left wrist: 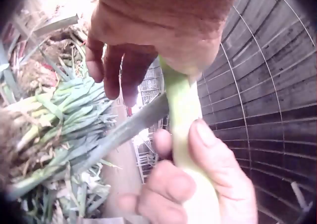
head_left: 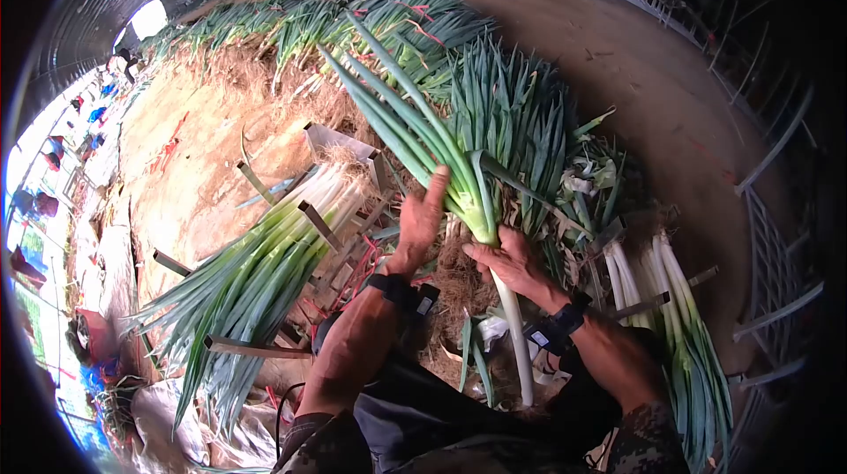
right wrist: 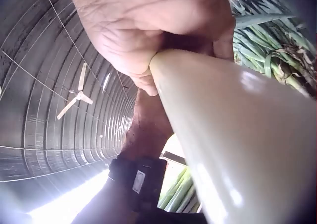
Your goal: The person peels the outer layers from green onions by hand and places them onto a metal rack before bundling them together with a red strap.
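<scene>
Basically, green onion (head_left: 473, 203): glossy white shank, pale-green neck, long leaves, one bent over. Right hand (head_left: 520, 266) pinches shank; left hand (head_left: 422, 220) at leaf base, can't tell if gripping.

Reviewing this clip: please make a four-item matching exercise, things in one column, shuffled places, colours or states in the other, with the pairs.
Things
1. Right hand
2. Held green onion
3. Ceiling fan
4. Wrist straps

Places, colours or states
A. Black
B. Under the ribbed roof
C. Gripping the stalk
D. White below, green above

Pairs: 1-C, 2-D, 3-B, 4-A
</scene>
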`<act>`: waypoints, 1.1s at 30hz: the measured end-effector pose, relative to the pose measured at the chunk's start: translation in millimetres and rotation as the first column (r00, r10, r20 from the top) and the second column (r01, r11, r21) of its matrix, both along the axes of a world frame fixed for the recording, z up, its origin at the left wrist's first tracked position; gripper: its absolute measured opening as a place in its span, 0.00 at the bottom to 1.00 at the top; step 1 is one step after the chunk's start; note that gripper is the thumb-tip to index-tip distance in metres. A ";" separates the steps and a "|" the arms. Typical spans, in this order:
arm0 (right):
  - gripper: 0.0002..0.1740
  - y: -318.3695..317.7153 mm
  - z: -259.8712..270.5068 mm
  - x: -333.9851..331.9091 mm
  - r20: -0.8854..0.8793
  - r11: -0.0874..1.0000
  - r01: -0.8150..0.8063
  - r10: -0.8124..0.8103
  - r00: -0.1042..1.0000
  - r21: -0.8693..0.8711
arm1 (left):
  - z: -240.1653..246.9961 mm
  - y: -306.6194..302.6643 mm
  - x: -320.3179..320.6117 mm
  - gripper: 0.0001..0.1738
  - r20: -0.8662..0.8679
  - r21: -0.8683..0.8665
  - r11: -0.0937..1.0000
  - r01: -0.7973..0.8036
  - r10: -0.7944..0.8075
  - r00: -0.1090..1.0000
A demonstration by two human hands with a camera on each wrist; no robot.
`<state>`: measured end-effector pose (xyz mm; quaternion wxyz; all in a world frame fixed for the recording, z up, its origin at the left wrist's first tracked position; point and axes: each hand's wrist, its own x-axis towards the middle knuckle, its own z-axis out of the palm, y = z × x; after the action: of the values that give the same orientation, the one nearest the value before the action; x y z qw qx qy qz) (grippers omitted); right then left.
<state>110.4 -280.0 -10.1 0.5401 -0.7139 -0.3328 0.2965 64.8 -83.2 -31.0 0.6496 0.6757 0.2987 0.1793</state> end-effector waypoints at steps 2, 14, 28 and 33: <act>0.22 -5.7 5.0 0.2 -0.067 0.999 0.005 -0.001 0.998 0.052 | -7.9 16.8 0.4 0.51 0.104 -0.005 1.000 0.000 0.001 0.995; 0.27 -11.1 14.5 27.3 -0.490 0.995 -0.103 0.083 0.868 -0.013 | 10.3 -43.3 -9.3 0.34 0.088 0.986 0.159 -0.047 -0.263 0.961; 0.24 -14.3 16.8 44.7 0.055 0.928 0.224 -0.250 0.967 0.297 | 29.2 -15.2 0.7 0.21 0.491 0.369 0.915 0.163 -0.341 0.802; 0.22 -5.3 27.7 19.9 0.095 0.997 -0.014 0.007 0.995 0.080 | 32.2 -22.6 -10.4 0.17 0.502 0.046 0.926 0.374 -0.345 0.793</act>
<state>130.2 -285.3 17.6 0.5504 -0.7031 -0.3735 0.2515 54.4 -105.8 1.3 0.7453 0.6315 -0.0093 0.2136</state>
